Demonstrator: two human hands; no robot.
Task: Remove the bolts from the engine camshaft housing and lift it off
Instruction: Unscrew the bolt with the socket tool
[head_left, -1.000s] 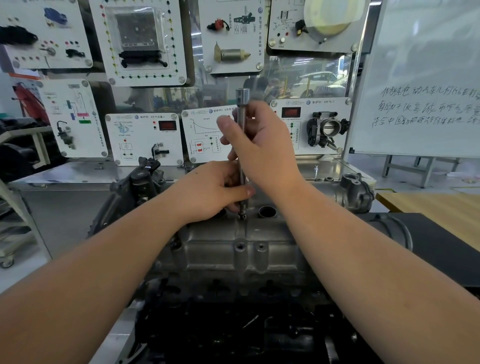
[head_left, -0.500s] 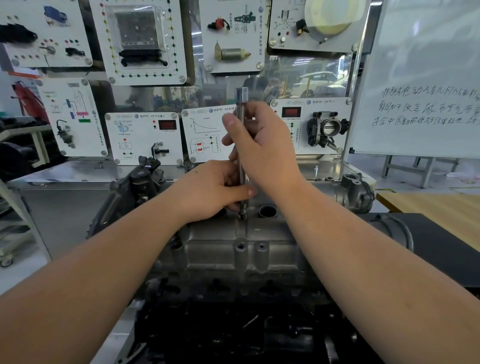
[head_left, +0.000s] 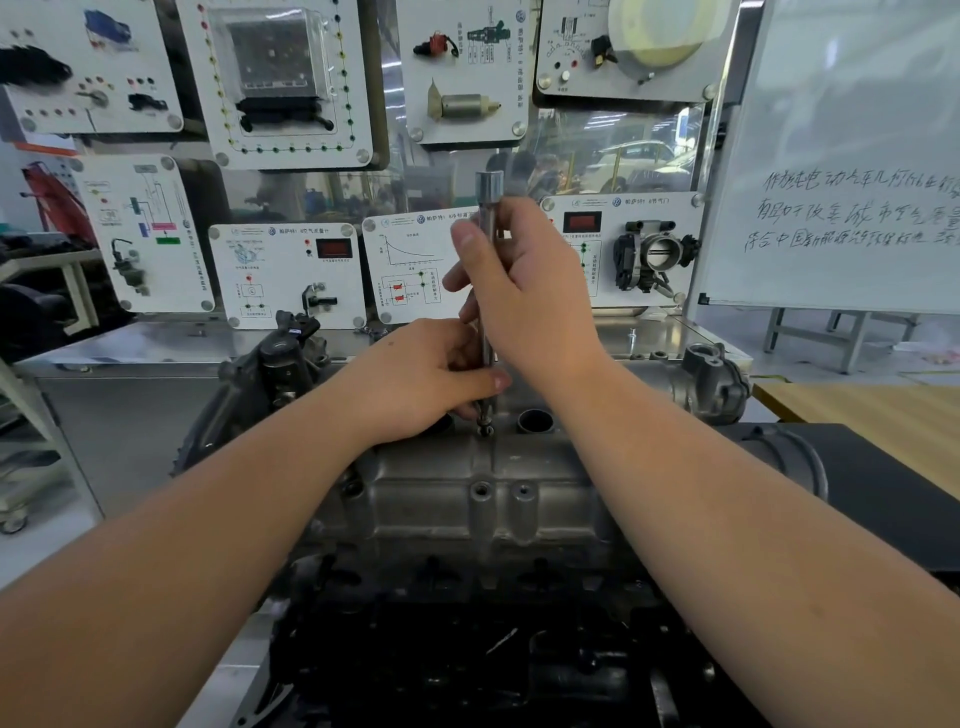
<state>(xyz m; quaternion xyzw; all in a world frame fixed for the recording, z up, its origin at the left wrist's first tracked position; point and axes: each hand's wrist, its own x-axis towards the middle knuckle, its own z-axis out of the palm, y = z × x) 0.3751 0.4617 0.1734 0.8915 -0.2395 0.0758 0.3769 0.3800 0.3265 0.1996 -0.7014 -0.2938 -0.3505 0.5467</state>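
Observation:
The grey cast camshaft housing (head_left: 467, 499) lies across the top of the dark engine in front of me. A long steel extension bar (head_left: 488, 208) stands upright on a bolt (head_left: 484, 430) at the housing's far edge. My right hand (head_left: 524, 291) grips the bar's upper half, with the thumb along its left side. My left hand (head_left: 426, 379) pinches the bar's lower end just above the bolt. Two bolt bosses (head_left: 501, 491) show on the housing's near face. An open round bore (head_left: 535, 420) sits right of the bolt.
White training panels with car parts (head_left: 285, 275) stand behind the engine on a metal bench (head_left: 130, 343). A whiteboard (head_left: 841, 156) rises at the right, with a wooden table (head_left: 872, 415) below it. A throttle housing casting (head_left: 711, 379) caps the engine's right end.
My right thumb has shifted up and round the bar, a small turn of the tool. The bar stays upright on the same bolt, and my left hand has hardly moved.

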